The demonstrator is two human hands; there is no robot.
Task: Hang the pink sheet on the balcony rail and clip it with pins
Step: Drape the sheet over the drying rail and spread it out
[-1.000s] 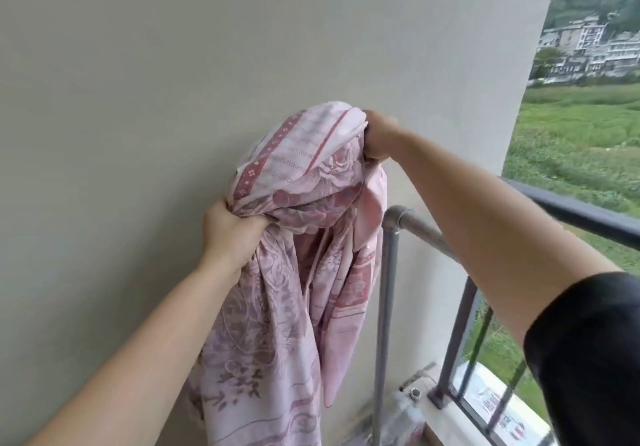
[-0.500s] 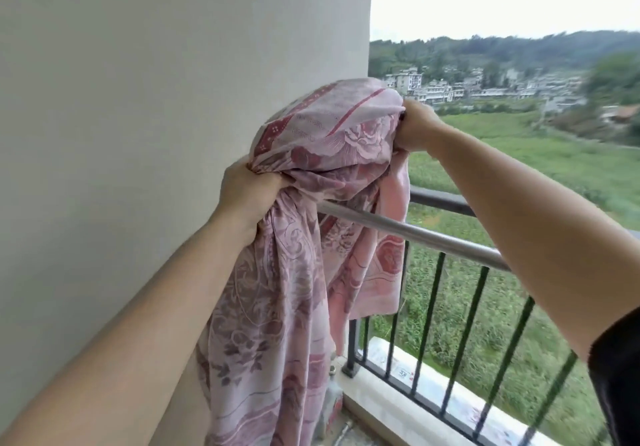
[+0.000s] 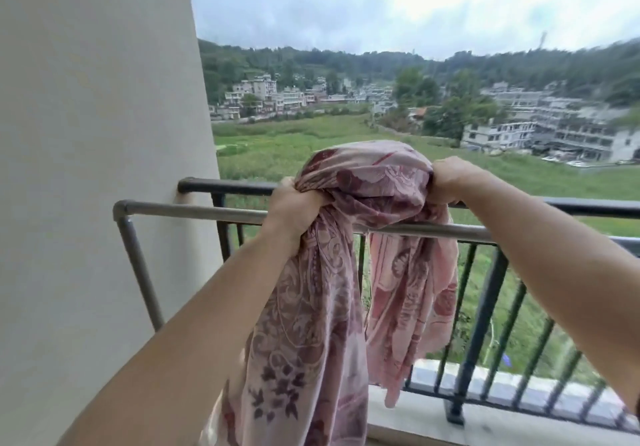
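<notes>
While both fists grip it, left hand (image 3: 294, 203) and right hand (image 3: 448, 178), the bunched pink sheet (image 3: 360, 203) drapes over the grey rail (image 3: 194, 210) at frame centre.

The grey pipe rail (image 3: 194, 210) (nearer than the black one) carries the bunched pink sheet (image 3: 367, 182).

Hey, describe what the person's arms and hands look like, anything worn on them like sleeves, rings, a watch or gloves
Both forearms are bare from elbow to wrist, with no sleeve showing. The left hand and right hand wear no gloves, and no watch, bracelet or ring is visible on the parts that show. A sliver of dark fabric sits at the frame's right edge, near the right arm; too little shows to tell what it is.
</notes>
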